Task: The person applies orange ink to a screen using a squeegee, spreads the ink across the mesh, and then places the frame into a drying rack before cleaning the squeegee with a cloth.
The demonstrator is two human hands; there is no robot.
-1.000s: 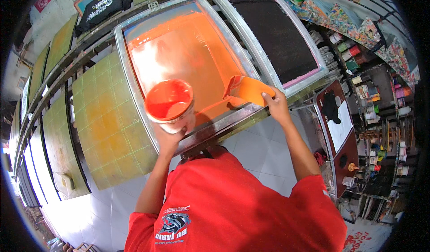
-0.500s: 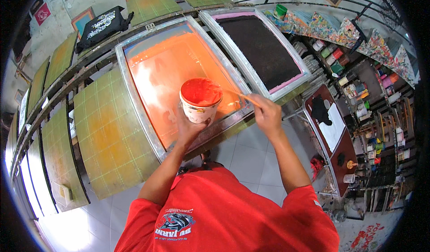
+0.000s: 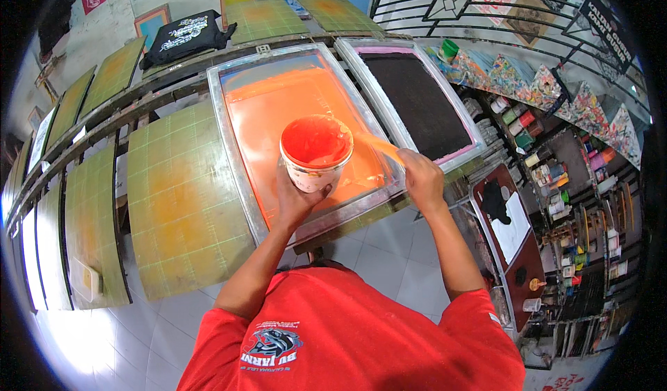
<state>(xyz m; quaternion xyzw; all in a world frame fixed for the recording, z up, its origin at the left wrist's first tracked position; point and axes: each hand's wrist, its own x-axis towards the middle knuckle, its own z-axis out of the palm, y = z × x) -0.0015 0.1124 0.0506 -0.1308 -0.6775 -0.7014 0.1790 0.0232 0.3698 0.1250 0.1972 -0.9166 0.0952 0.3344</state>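
Both hands busy: left (image 3: 297, 198) grips ink tub (image 3: 316, 153), right (image 3: 422, 180) holds scraper (image 3: 379, 145)

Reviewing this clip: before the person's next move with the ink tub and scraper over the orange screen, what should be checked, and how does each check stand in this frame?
1. Left hand has a firm hold on the ink tub: ok, the palm cups it from below and the side.
2. Tub upright, with no spill over its rim: ok, the orange ink sits inside.
3. Right hand grips the scraper: ok, though the blade is motion-blurred.
4. Scraper blade reaches the tub rim: cannot tell, blur hides the contact.
5. Tub is above the orange screen, so drips land on it: ok.
6. Neighbouring black screen is free of orange ink: ok, none visible.
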